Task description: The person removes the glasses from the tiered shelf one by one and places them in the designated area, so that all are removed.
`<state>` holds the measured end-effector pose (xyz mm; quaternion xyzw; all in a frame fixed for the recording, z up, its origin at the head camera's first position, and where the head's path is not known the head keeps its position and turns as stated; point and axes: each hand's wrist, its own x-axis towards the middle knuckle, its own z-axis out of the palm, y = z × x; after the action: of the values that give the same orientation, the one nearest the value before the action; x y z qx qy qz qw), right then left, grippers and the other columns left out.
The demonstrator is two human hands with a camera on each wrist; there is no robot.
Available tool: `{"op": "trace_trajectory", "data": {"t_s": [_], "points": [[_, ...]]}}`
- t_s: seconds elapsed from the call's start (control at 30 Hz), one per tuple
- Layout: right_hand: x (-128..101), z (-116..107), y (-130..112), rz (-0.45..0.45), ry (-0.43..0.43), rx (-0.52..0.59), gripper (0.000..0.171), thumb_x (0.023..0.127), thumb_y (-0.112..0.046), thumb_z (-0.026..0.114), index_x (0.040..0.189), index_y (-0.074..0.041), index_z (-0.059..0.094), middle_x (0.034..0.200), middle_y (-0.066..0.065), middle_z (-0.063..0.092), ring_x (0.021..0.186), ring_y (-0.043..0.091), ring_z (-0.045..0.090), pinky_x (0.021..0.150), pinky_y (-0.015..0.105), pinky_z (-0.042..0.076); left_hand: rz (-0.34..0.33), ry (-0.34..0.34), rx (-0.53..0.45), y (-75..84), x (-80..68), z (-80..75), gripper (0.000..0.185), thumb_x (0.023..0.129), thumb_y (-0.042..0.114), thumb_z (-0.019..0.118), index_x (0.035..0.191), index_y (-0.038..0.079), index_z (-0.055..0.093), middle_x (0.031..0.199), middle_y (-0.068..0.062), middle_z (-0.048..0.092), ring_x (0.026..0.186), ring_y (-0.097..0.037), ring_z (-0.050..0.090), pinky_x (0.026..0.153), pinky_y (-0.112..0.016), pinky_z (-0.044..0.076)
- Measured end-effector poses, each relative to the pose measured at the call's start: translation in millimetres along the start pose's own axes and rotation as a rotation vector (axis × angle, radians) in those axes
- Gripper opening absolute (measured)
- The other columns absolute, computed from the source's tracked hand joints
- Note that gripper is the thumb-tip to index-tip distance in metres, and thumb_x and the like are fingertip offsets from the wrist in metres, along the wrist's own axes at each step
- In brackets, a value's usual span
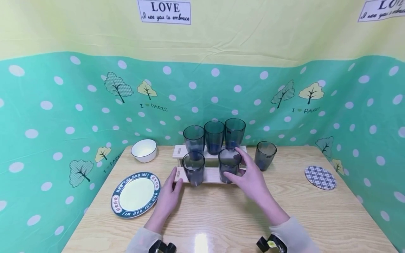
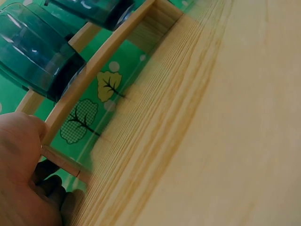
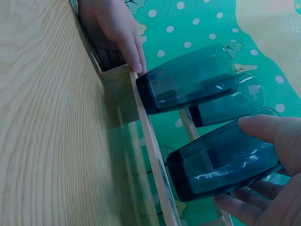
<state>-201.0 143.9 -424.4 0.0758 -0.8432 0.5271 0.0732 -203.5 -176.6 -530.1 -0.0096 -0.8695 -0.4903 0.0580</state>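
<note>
Head view: right hand (image 1: 250,177) grasping smoky glass (image 1: 227,162) at front tier of wooden rack (image 1: 211,175); left hand (image 1: 168,197) gripping rack's left end; plate (image 1: 137,195) left of rack, bowl (image 1: 144,154) behind plate.

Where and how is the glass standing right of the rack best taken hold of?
Probably round the outside of the glass, just below the rim, coming from the right. It stands upright and narrows toward its base, so a hold under the wider rim should slip less. The rack and right hand are on its left; bare table lies on its right.
</note>
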Motion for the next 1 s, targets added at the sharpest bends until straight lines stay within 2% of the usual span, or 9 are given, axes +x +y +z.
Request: {"op": "trace_trajectory", "data": {"t_s": [0.2, 0.37, 0.67, 0.87, 1.0], "points": [[-2.1, -14.2, 4.3, 0.0, 0.011, 0.002, 0.101, 0.089, -0.012, 0.096, 0.172, -0.017, 0.039, 0.155, 0.018, 0.053, 0.139, 0.036, 0.058, 0.106, 0.043, 0.061, 0.004, -0.001, 0.005, 0.1, 0.4, -1.0, 0.068, 0.118, 0.037, 0.052, 0.176, 0.012, 0.027, 0.18, -0.015, 0.029, 0.165, -0.036, 0.027, 0.134, -0.057, 0.023], [-5.0, -26.8, 9.7, 0.014, 0.022, 0.01, 0.1, 0.089, -0.011, 0.095, 0.172, -0.019, 0.038, 0.158, 0.018, 0.052, 0.144, 0.038, 0.057, 0.108, 0.042, 0.06, 0.004, -0.003, 0.005, 0.4, 0.6, -0.5, 0.068, 0.118, 0.038, 0.052, 0.176, 0.012, 0.027, 0.18, -0.013, 0.028, 0.165, -0.035, 0.027, 0.134, -0.056, 0.023], [-14.8, -51.6, 18.6, 0.028, 0.075, -0.062, 0.099, 0.092, -0.019, 0.094, 0.173, -0.02, 0.036, 0.154, 0.022, 0.056, 0.138, 0.04, 0.06, 0.109, 0.044, 0.059, 0.011, 0.02, 0.015, 1.5, -0.1, 1.7, 0.067, 0.118, 0.037, 0.052, 0.176, 0.011, 0.028, 0.179, -0.016, 0.03, 0.164, -0.039, 0.029, 0.133, -0.059, 0.025], [-22.5, -67.8, 22.7, 0.035, 0.091, -0.085, 0.099, 0.093, -0.023, 0.094, 0.173, -0.02, 0.035, 0.151, 0.021, 0.057, 0.136, 0.039, 0.059, 0.104, 0.04, 0.061, 0.011, 0.02, 0.019, 1.9, -0.5, 1.7, 0.067, 0.119, 0.037, 0.051, 0.176, 0.011, 0.028, 0.179, -0.016, 0.03, 0.164, -0.038, 0.029, 0.134, -0.057, 0.024], [-26.6, -79.3, 26.7, 0.049, 0.101, -0.095, 0.102, 0.093, -0.024, 0.093, 0.174, -0.018, 0.032, 0.151, 0.025, 0.055, 0.137, 0.044, 0.058, 0.103, 0.043, 0.062, 0.009, 0.015, 0.026, 1.8, -0.4, 1.7, 0.067, 0.119, 0.037, 0.051, 0.176, 0.011, 0.027, 0.179, -0.016, 0.029, 0.164, -0.038, 0.028, 0.134, -0.057, 0.023]]}}
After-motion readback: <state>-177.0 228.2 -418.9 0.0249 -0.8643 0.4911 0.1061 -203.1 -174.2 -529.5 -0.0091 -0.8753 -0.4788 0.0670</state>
